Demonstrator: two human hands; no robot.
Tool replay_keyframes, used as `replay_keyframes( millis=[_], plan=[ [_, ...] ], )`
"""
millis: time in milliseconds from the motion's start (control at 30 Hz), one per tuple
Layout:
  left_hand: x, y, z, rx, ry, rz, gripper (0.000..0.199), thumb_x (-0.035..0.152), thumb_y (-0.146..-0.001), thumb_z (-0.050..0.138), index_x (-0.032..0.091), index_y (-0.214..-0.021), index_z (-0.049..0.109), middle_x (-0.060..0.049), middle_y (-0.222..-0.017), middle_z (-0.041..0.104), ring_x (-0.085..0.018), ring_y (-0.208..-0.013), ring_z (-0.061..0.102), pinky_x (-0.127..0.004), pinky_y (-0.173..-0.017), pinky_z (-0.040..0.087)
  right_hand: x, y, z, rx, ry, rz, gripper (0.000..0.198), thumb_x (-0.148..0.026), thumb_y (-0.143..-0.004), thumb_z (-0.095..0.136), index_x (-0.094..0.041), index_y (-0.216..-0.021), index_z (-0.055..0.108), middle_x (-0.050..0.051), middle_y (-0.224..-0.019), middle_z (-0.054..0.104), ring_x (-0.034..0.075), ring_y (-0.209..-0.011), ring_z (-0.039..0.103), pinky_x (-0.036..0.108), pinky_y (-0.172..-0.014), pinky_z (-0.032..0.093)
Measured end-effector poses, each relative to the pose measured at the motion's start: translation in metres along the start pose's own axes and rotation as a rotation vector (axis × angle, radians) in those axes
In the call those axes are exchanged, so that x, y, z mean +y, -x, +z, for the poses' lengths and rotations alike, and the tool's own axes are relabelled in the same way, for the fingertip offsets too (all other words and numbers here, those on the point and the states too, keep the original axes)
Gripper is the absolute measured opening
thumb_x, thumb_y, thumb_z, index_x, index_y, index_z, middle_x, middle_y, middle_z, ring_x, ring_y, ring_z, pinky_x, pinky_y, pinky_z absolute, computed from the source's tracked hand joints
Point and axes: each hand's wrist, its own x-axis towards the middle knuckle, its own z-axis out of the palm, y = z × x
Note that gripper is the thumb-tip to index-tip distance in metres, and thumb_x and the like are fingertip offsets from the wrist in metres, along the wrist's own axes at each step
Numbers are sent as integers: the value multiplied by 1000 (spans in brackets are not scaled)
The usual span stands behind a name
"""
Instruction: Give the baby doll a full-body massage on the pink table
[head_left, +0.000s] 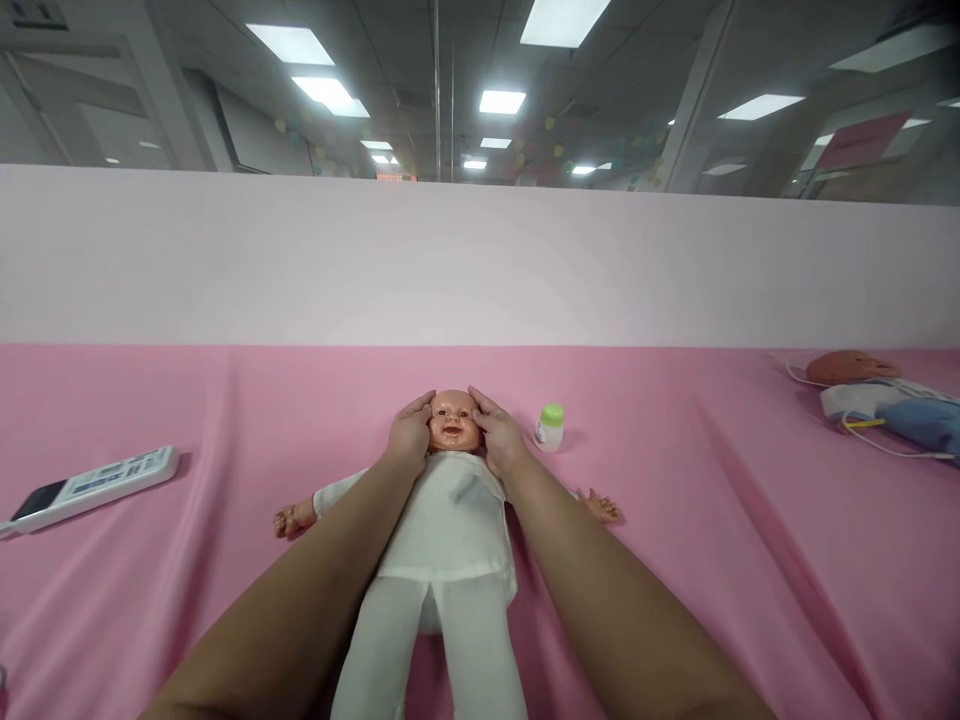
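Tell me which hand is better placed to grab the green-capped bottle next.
Probably the right hand: it is nearer the green-capped bottle, while the left hand is across the doll's head.

the surface (697, 560) is pink, with creases in places. a doll in white clothes (454, 525) lies on its back in the middle, arms spread. near its head a small green-capped bottle (550, 430) stands upright. well apart, a white handheld device (97, 487) lies towards the left, and a second doll (919, 415), partly in blue, lies at the right.
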Motion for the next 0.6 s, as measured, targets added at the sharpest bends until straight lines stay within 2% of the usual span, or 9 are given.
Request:
replay_keyframes(
  millis=[133, 267, 367, 500, 600],
  plan=[
    [1, 4, 2, -38, 14, -2, 45, 23, -81, 74, 16, -125, 73, -14, -117, 76, -26, -100, 74, -38, -86, 62, -5, 4, 4, 36, -4, 11, 59, -21, -73, 74, -27, -131, 70, 4, -144, 66, 27, -130, 63, 48, -114, 49],
    [-2, 4, 2, -128, -27, 80, 56, 25, -71, 84, 16, -125, 70, -13, -119, 75, -25, -100, 73, -38, -90, 60, -9, 7, 10, 76, 3, -37, 49, -33, -77, 78, -23, -125, 72, 8, -132, 72, 27, -122, 67, 45, -110, 52],
    [-4, 0, 2, -133, -102, 132, 58, 30, -69, 86, 16, -123, 68, -13, -118, 73, -26, -99, 73, -38, -89, 59, -10, 8, 13, 68, 85, -84, 57, -38, -72, 84, -21, -125, 69, 9, -126, 73, 27, -115, 69, 45, -105, 55],
    [-6, -5, 3, -121, -151, 127, 54, 35, -70, 86, 17, -118, 68, -12, -111, 74, -26, -95, 73, -39, -86, 59, -9, 5, 14, 113, 225, -72, 65, -38, -65, 89, -23, -124, 67, 7, -120, 73, 27, -108, 70, 44, -99, 57],
    [-5, -5, 6, -100, -161, 117, 44, 37, -75, 81, 18, -113, 70, -10, -107, 75, -25, -94, 72, -39, -87, 58, -8, 0, 11, 105, 205, -70, 55, -41, -72, 85, -24, -121, 67, 6, -116, 74, 26, -107, 70, 43, -99, 58]
  ],
)
